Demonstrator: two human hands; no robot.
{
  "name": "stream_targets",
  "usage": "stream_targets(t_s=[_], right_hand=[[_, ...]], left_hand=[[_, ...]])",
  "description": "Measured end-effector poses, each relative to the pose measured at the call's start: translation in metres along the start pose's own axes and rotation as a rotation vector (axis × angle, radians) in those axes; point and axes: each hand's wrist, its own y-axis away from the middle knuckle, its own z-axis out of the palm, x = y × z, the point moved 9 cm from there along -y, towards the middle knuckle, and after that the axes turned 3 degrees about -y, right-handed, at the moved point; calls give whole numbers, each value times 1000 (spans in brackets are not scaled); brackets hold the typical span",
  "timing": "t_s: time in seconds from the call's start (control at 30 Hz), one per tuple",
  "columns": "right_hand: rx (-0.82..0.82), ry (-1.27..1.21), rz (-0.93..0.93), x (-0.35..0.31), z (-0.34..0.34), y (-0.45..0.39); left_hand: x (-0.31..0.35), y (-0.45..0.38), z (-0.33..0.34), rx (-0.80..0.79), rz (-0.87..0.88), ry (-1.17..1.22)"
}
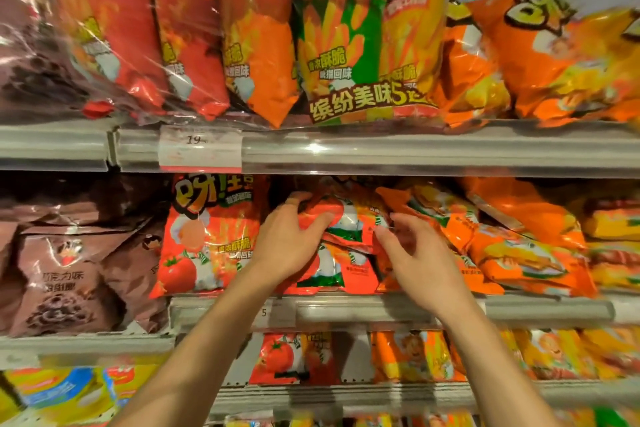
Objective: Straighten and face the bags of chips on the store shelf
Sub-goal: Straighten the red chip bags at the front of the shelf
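1. Working on the middle shelf (381, 310), partway through the task by the look of it: straightening a slumped heap of red tomato bags (341, 246) lying flat and crooked between the upright red bag (207, 236) on the left and the orange bags (502, 246) on the right

2. Resting the left hand (294, 239) on the upper left of the heap, fingers curled over the crumpled top edge of the topmost red bag, thumb spreading out across its front; gripping loosely rather than pinching, as far as can be judged

3. Hovering the right hand (412, 250) at the right side of the same heap, fingers half open and slightly spread, fingertips (381, 236) touching or just beside the bag's edge; not closing on anything clearly, and contact hard to tell through the blur

4. Judging the next move: gathering the loose red bags with both hands, lifting them upright, turning the printed fronts outward and pulling them to the shelf's front lip in line with the upright red bag

5. Leaving for later the orange bags on the right, leaning over one another in a tilted stack, likely needing the same treatment

6. Noting the thin, slippery, air-filled packs: likely calling for a light grip to avoid crushing the contents
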Motion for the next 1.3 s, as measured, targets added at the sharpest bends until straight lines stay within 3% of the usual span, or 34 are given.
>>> stream_targets(t_s=[0.27, 0.4, 0.6, 0.8, 0.97, 1.1, 1.23, 1.3], right_hand=[[-87, 93, 33, -8, 8, -7], [-125, 152, 96, -16, 20, -12], [-79, 49, 62, -27, 21, 0], [-49, -164, 44, -21, 16, 16], [-91, -365, 29, -29, 26, 19], [-114, -85, -8, -41, 45, -2], [-283, 316, 59, -44, 93, -26], [-362, 400, 133, -38, 111, -34]], left_hand=[[-21, 36, -30, -75, -14, 250], [-24, 44, -34, -232, -70, 284], [-17, 21, -23, -307, -173, 262], [-15, 28, -17, -258, -114, 384], [-36, 38, -49, -127, -84, 441], [-61, 50, -83, -67, -85, 459], [-81, 58, -110, -8, -76, 508], [-88, 61, -121, 11, -69, 507]])
